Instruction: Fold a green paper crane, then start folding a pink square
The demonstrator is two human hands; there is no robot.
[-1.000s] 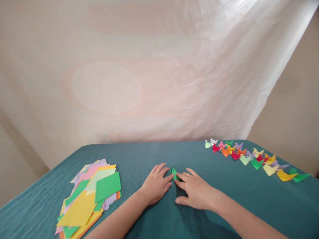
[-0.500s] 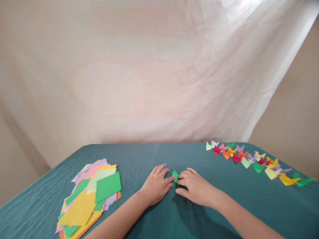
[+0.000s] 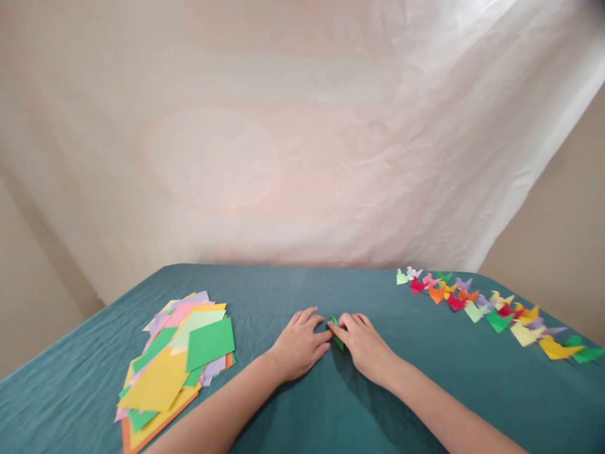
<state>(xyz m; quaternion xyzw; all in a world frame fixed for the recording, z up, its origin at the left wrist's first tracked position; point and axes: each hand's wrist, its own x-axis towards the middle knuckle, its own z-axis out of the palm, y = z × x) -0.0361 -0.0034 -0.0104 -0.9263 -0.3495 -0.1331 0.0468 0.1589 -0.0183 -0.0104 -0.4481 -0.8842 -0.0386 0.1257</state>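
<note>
A small folded piece of green origami paper [image 3: 337, 342], narrow and pointed, rests on the dark green tablecloth between my hands. My right hand [image 3: 363, 343] has its thumb and fingers closed over the paper's middle and right side, covering much of it. From the left, my left hand [image 3: 302, 345] lies low on the cloth with fingers spread. Its index fingertip reaches the paper's left edge, close to the right thumb. The far tip of the paper, with a split point, shows beyond the fingers.
Left of my forearm is a loose pile of coloured paper squares [image 3: 155, 381], a green sheet [image 3: 210, 343] on top. Along the right side stand rows of small folded paper birds [image 3: 500, 321] in many colours. A pale cloth [image 3: 302, 157] hangs behind the table [image 3: 283, 284].
My right hand has shifted its grip, its thumb now pressing across the green paper near the left fingertip. The left hand stays almost in place. The view has tilted slightly.
</note>
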